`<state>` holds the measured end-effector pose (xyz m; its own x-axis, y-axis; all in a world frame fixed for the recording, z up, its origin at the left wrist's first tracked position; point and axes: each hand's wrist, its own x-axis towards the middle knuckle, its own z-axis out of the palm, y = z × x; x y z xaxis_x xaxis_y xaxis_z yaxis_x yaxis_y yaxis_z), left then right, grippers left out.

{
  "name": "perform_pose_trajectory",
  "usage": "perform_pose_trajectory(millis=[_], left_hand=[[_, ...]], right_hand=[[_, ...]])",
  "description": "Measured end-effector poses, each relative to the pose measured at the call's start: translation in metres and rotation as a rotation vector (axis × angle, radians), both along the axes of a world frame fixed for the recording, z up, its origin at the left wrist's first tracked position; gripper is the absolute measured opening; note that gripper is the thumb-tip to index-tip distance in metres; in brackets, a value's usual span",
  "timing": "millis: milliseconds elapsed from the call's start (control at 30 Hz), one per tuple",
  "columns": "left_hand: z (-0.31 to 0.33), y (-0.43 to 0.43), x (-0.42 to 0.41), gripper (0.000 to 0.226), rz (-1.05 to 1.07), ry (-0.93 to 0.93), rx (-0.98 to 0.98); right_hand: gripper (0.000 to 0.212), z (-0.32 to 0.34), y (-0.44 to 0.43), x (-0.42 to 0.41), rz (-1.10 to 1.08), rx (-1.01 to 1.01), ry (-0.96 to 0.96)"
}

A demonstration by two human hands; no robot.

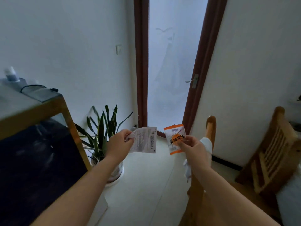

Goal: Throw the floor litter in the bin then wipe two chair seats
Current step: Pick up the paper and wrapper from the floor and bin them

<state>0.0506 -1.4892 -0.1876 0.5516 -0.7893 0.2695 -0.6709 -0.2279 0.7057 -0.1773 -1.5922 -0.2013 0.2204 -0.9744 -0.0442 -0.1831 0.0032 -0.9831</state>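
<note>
My left hand (119,143) pinches a white printed paper slip (145,140) by its left edge, holding it up above the floor. An orange and white snack wrapper (175,138) is gripped at its lower right corner by my right hand (194,148). Both pieces of litter hang side by side at chest height in front of the doorway. A wooden chair (270,154) with a slatted back stands at the right; its seat is mostly out of view. No bin is visible.
A potted plant (104,132) stands on the pale floor (146,185) below my left arm. A wooden-framed cabinet with dark glass (40,154) fills the left. A brown-framed door (171,62) lies ahead. A white cloth (206,144) hangs on a wooden post at the right.
</note>
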Motion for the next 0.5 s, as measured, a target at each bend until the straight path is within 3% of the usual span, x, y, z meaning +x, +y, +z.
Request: perform_pose_trajectory(millis=[267, 500], left_hand=[[0.015, -0.119, 0.127, 0.013, 0.053, -0.077, 0.023], [0.006, -0.207, 0.184, 0.014, 0.055, -0.075, 0.079]], right_hand=[[0.019, 0.008, -0.125, 0.126, -0.025, 0.001, -0.06], [0.022, -0.005, -0.223, 0.183, -0.033, 0.039, -0.027]])
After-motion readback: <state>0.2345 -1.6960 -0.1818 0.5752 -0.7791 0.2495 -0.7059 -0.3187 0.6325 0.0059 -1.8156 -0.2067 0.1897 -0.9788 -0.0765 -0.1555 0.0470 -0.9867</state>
